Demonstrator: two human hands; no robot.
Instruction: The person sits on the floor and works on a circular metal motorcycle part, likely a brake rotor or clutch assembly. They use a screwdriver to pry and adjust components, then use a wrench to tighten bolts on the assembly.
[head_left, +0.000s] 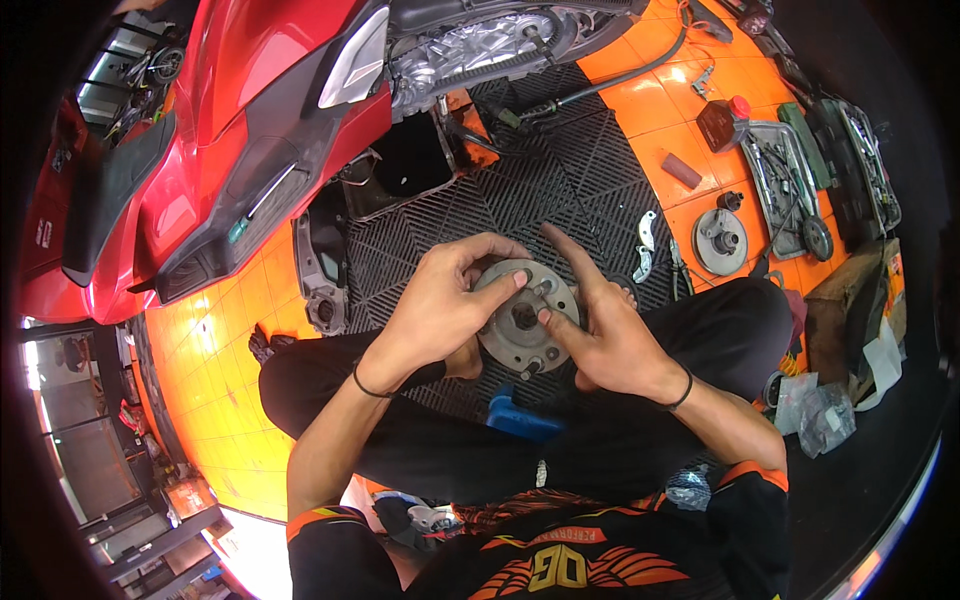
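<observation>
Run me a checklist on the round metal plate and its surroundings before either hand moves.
1. Left hand gripping the round metal plate at its edge: ok, thumb on its face.
2. Right hand secure: cannot tell; the thumb lies near the plate's centre, but the grip behind is hidden.
3. Plate's underside sound: cannot tell, it faces away.
4. Curved silver part clear of both hands: ok, on the black mat.
5. Red cap on the dark bottle: ok, appears seated.
</observation>
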